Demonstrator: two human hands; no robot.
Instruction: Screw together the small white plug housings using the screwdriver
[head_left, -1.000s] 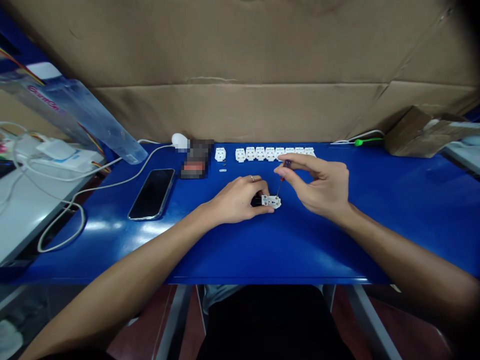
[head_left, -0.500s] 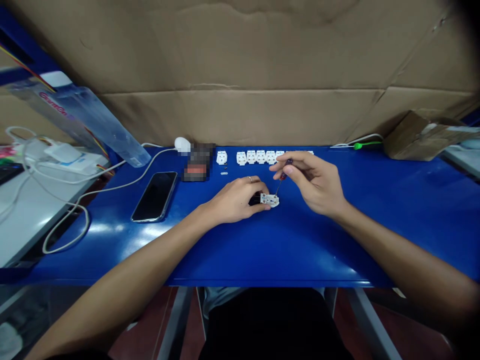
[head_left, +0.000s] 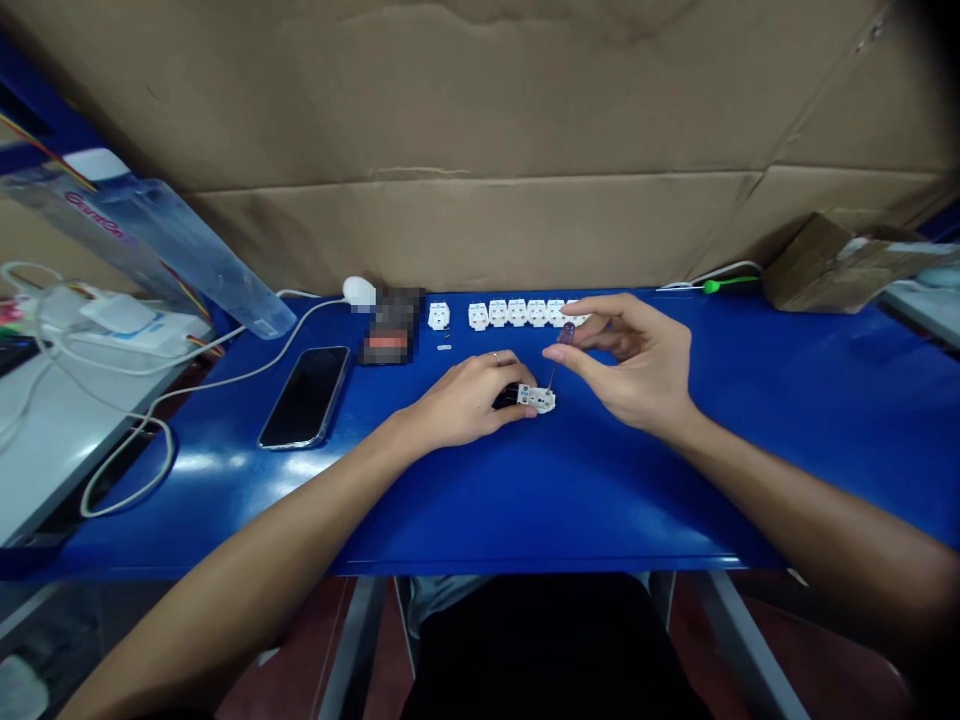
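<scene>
Between the thumb and fingers of my left hand (head_left: 476, 402) is a small white plastic plug part (head_left: 539, 399), held down on the blue table (head_left: 465, 500). Dark prongs or leads show at its left end, partly covered by my fingers. My right hand (head_left: 637, 350) grips a screwdriver (head_left: 568, 333) by its purplish handle, with thumb and fingers pinched round it. The thin shaft slants down, and its tip meets the right part of the white piece. Behind my hands stands a row of similar white plug parts (head_left: 517, 312), its right end hidden by my right hand.
A single white plug part (head_left: 439, 317) sits left of the row, with tiny loose pieces (head_left: 444, 347) before it. A phone (head_left: 306, 397), a white cable (head_left: 225, 378) and a plastic bottle (head_left: 202, 250) are at left. A cardboard box (head_left: 814, 265) stands back right.
My right fingers have shifted round the screwdriver handle, showing more of its top. My left hand keeps the white part in nearly the same place. The view has moved slightly.
</scene>
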